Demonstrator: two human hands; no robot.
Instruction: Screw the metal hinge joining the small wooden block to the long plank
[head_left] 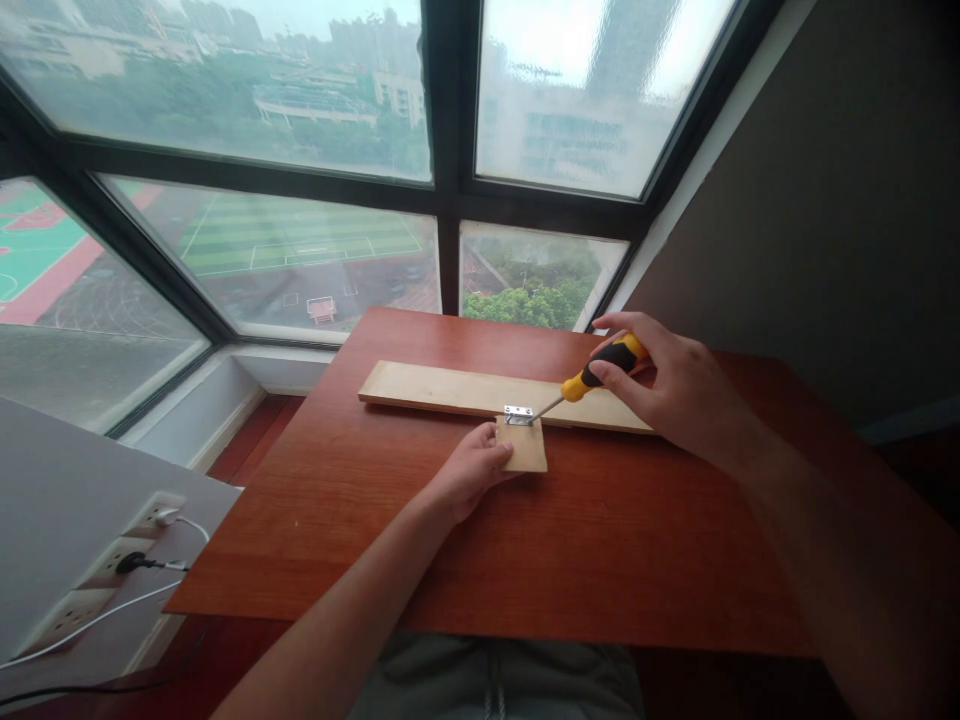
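My left hand [478,462] grips a small square wooden board [528,449] by its left edge, thumb on top. A silver metal hinge [518,414] lies along that board's far edge, next to a long pale wooden plank [442,387]. In my right hand [664,385] is a yellow and black screwdriver [604,367], held by the handle and tilted down to the left. Its shaft reaches the right side of the hinge, at the small board. Whether the tip sits in a screw is too small to tell. My right hand hides the plank's right end.
The reddish-brown table [360,530] carries the plank. Beyond it stand large dark-framed windows [448,150]. Wall sockets [120,560] with plugs and cables [97,625] are low on the left. A dark wall [810,200] rises at the right.
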